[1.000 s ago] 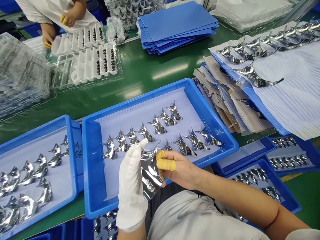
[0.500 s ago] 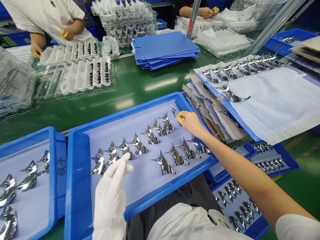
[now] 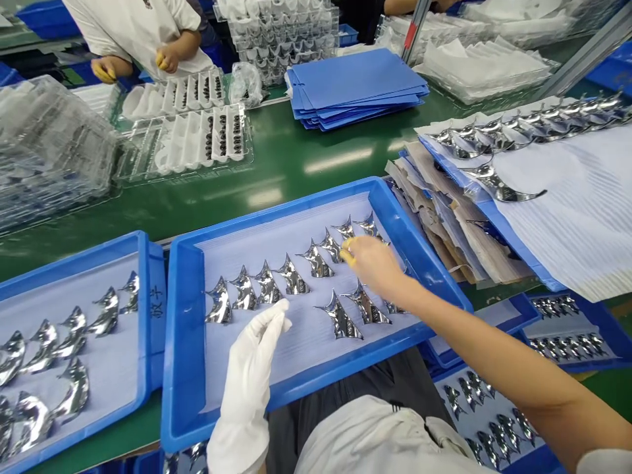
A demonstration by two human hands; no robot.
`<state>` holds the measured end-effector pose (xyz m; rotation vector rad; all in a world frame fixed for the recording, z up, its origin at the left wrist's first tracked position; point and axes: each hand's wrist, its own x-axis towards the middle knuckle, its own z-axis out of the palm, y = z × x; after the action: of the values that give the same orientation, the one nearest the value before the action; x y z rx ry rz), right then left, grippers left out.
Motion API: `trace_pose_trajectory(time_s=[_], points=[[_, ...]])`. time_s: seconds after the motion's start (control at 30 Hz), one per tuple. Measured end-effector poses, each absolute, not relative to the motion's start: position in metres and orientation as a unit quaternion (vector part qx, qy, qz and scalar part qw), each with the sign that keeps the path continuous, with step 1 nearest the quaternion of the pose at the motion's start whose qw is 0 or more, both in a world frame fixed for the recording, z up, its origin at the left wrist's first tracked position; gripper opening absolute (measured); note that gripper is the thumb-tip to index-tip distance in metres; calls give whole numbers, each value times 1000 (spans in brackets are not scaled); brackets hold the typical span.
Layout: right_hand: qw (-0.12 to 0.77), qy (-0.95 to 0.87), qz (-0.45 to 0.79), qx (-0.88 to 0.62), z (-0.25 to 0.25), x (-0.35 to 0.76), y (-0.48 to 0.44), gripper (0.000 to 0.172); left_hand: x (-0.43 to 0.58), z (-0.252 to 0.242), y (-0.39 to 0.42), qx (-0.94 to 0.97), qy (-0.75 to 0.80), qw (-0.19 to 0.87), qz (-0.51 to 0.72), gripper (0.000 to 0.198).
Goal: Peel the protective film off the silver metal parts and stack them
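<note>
We logged a blue tray (image 3: 182, 342) at the table's near edge, lined with white paper and carrying two rows of shiny metal pieces (image 3: 291, 276). Our bare right hand (image 3: 372, 263) hovered over the far row, grip loose, holding nothing we could see. Our gloved left hand (image 3: 251, 368) rested open near the tray's front.

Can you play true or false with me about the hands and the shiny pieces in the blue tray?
1. The left hand wears a white glove. True.
2. The right hand holds a big shiny piece up in the air. False: it reaches low over the shiny pieces in the middle tray.
3. The shiny pieces lie on a red cloth. False: the liner is pale.
4. A stack of blue sheets lies on the green table. True.
</note>
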<state>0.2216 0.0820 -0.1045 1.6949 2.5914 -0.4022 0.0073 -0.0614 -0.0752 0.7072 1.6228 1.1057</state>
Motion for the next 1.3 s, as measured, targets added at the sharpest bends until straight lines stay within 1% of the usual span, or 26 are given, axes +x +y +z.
trace_pose_trajectory(time_s=[0.07,0.13,0.23,0.33,0.37,0.4,0.5,0.53,0.6,0.7,0.8,0.93,1.0,1.03,1.13,1.17,1.23,1.3], points=[[17,882,-164,442,-112,207,54,23,9,-77,-60,302,668,506,455,37],[20,910,-182,373,-124,197,33,14,12,-79,-60,306,668,510,447,36],[13,926,-190,326,-137,194,24,16,13,-81,-60,331,665,517,425,38],[-9,930,-199,308,-135,199,29,17,11,-85,-62,364,660,517,406,40],[-41,928,-211,306,-130,201,30,17,10,-86,-62,371,657,517,405,39],[-95,920,-233,301,-123,203,31,17,9,-87,-62,375,654,517,406,38],[-320,838,-353,264,-96,205,25,15,12,-87,-61,389,625,533,417,39],[-376,800,-396,247,-87,204,21,14,15,-86,-60,388,608,546,426,41],[-420,750,-460,223,-74,202,13,12,21,-81,-60,378,561,575,460,44],[-433,717,-488,246,-64,199,1,15,29,-73,-60,356,517,588,510,41],[-423,702,-483,307,-61,202,-9,23,30,-71,-61,347,527,573,523,42],[-371,736,-493,278,-59,210,-14,15,28,-73,-61,335,532,563,536,49],[-370,746,-488,261,-59,211,-15,14,28,-74,-60,330,537,563,534,47],[-370,751,-483,256,-61,211,-15,14,29,-73,-60,331,545,559,530,42],[-360,781,-454,234,-66,209,-17,16,29,-71,-58,348,595,505,520,16],[-356,789,-446,225,-68,208,-18,16,29,-70,-57,355,612,481,517,15],[-344,788,-462,218,-69,206,-19,18,26,-71,-56,372,640,438,510,25],[-316,746,-534,241,-69,204,-19,18,21,-73,-57,392,651,410,505,23]])
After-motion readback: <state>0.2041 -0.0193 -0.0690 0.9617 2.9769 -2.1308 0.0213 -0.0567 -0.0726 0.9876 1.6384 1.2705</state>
